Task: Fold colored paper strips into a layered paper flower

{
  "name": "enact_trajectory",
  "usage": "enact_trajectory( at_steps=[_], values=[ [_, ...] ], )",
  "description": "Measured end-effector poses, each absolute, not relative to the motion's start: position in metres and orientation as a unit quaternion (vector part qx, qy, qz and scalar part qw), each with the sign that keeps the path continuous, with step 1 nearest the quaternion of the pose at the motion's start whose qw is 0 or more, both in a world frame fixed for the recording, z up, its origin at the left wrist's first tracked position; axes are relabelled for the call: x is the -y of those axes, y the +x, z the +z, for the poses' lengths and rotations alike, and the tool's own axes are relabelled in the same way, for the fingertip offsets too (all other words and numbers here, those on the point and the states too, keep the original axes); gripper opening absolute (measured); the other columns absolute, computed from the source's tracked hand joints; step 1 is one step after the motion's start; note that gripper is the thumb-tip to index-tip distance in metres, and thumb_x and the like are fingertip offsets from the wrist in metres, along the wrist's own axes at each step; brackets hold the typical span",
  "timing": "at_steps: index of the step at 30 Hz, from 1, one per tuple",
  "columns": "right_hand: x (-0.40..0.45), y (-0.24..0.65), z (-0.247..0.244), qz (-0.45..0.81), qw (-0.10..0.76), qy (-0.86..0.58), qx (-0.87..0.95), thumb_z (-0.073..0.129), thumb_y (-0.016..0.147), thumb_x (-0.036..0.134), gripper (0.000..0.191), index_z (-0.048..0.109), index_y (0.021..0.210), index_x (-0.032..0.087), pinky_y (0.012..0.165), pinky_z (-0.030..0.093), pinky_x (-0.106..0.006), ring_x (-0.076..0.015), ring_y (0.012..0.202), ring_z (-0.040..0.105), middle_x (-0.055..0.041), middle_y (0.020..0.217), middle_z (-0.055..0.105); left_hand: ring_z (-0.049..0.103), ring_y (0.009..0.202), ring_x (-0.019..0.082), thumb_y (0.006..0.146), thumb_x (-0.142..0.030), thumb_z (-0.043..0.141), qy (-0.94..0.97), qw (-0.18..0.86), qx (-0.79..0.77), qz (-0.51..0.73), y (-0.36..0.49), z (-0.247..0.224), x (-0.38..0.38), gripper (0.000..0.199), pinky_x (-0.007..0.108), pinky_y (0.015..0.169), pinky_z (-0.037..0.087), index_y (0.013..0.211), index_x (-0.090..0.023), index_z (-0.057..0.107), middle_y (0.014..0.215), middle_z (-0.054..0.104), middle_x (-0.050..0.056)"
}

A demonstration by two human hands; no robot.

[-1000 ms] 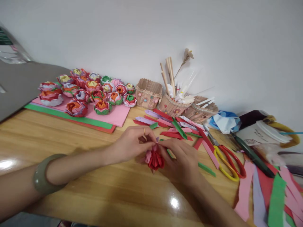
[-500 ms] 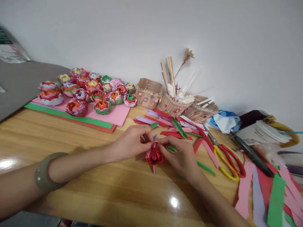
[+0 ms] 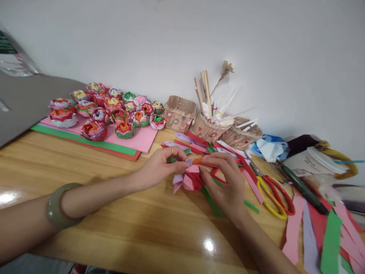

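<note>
Between my two hands is a folded paper flower (image 3: 190, 180) with red, pink and lilac petals, its pink and lilac side turned toward me. My left hand (image 3: 161, 167) pinches its upper left edge, a ring on one finger and a green bangle (image 3: 65, 206) on the wrist. My right hand (image 3: 226, 186) has thumb and fingers closed at the flower's right edge. A bit of orange shows between the fingertips; its kind is unclear. Behind the hands lie several folded paper strips (image 3: 196, 139) in red, pink, lilac and green.
Finished paper flowers (image 3: 124, 129) stand on stacked coloured sheets (image 3: 144, 140) at the back left. Decorated baskets (image 3: 179, 114) line the wall, one with sticks. Scissors (image 3: 272, 198), a dark green long tool (image 3: 303, 188), a white tub (image 3: 313, 161) and cut paper strips (image 3: 330, 241) lie right.
The flower has tipped over, so its red inside no longer faces me and its outer petals show. My right hand has shifted slightly right and up; orange now shows at the fingertips.
</note>
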State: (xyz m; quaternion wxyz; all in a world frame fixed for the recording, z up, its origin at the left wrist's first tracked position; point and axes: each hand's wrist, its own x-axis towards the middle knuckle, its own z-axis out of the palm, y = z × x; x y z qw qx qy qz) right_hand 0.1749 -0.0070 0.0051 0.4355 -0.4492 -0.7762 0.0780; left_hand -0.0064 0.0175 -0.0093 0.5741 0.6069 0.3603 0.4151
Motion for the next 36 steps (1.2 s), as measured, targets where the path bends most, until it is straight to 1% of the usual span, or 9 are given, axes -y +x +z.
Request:
enact_trajectory(
  at_steps=[2,5,8,12,15,17,21,28,36],
  values=[
    [0.009,0.174,0.010,0.145,0.425,-0.490,0.747,0.056,0.081,0.020,0.006,0.062,0.078,0.020,0.063,0.045,-0.028,-0.0160,0.072,0.056,-0.0030,0.077,0.062,0.053,0.066,0.012,0.080,-0.025,0.058,0.662,0.467,-0.362,0.461,-0.007,-0.010,-0.014,0.013,0.025,0.060,0.041,0.071,-0.016,0.055,0.071,0.055,0.000],
    [0.012,0.171,0.014,0.295,0.378,-0.516,0.710,0.051,0.085,0.030,0.022,0.060,0.069,0.018,0.054,0.040,-0.025,-0.0133,0.060,0.052,-0.0003,0.065,0.059,0.052,0.071,0.013,0.083,-0.021,0.054,0.738,0.325,-0.341,0.483,-0.007,-0.012,-0.011,0.011,0.026,0.067,0.042,0.073,-0.016,0.055,0.073,0.055,0.001],
    [0.013,0.168,0.015,0.389,0.357,-0.514,0.676,0.054,0.082,0.037,0.025,0.060,0.068,0.017,0.052,0.038,-0.024,-0.0125,0.058,0.051,-0.0002,0.063,0.059,0.053,0.072,0.014,0.085,-0.019,0.051,0.769,0.270,-0.334,0.473,-0.005,-0.014,-0.009,0.009,0.026,0.067,0.042,0.077,-0.017,0.053,0.076,0.055,0.001],
    [0.013,0.166,0.014,0.428,0.360,-0.512,0.652,0.056,0.080,0.037,0.025,0.058,0.066,0.017,0.049,0.034,-0.023,-0.0104,0.054,0.045,0.0014,0.060,0.054,0.053,0.072,0.015,0.086,-0.021,0.045,0.748,0.273,-0.395,0.457,-0.003,-0.017,-0.007,0.010,0.028,0.067,0.042,0.077,-0.019,0.048,0.077,0.055,0.001],
    [0.013,0.165,0.014,0.431,0.359,-0.516,0.647,0.058,0.078,0.037,0.024,0.058,0.065,0.017,0.048,0.032,-0.022,-0.0098,0.053,0.043,0.0018,0.060,0.053,0.055,0.068,0.015,0.088,-0.024,0.041,0.716,0.331,-0.415,0.453,-0.002,-0.017,-0.006,0.009,0.028,0.066,0.042,0.081,-0.020,0.045,0.073,0.056,0.000],
    [0.013,0.164,0.014,0.426,0.363,-0.519,0.646,0.058,0.078,0.036,0.023,0.058,0.064,0.017,0.047,0.032,-0.022,-0.0095,0.052,0.042,0.0021,0.059,0.052,0.056,0.068,0.015,0.088,-0.023,0.040,0.703,0.349,-0.423,0.452,-0.002,-0.017,-0.006,0.009,0.027,0.065,0.042,0.081,-0.020,0.045,0.072,0.057,0.000],
    [0.012,0.163,0.013,0.420,0.363,-0.522,0.647,0.059,0.077,0.034,0.023,0.058,0.063,0.016,0.046,0.029,-0.022,-0.0090,0.051,0.040,0.0024,0.057,0.051,0.055,0.073,0.016,0.085,-0.020,0.042,0.701,0.315,-0.441,0.463,-0.003,-0.014,-0.006,0.007,0.027,0.068,0.041,0.079,-0.019,0.046,0.078,0.057,0.002],
    [0.012,0.164,0.012,0.414,0.352,-0.537,0.645,0.058,0.076,0.035,0.023,0.058,0.063,0.016,0.045,0.030,-0.022,-0.0093,0.050,0.040,0.0020,0.057,0.050,0.055,0.068,0.014,0.086,-0.021,0.039,0.676,0.334,-0.459,0.470,-0.003,-0.013,-0.006,0.009,0.026,0.064,0.042,0.080,-0.019,0.045,0.075,0.057,0.000],
    [0.013,0.162,0.017,0.405,0.336,-0.554,0.645,0.059,0.074,0.036,0.023,0.059,0.061,0.017,0.045,0.031,-0.022,-0.0100,0.049,0.040,0.0014,0.055,0.051,0.053,0.070,0.013,0.087,-0.020,0.041,0.663,0.342,-0.460,0.482,-0.003,-0.014,-0.006,0.008,0.027,0.066,0.042,0.080,-0.019,0.045,0.077,0.055,0.000]
  ],
)
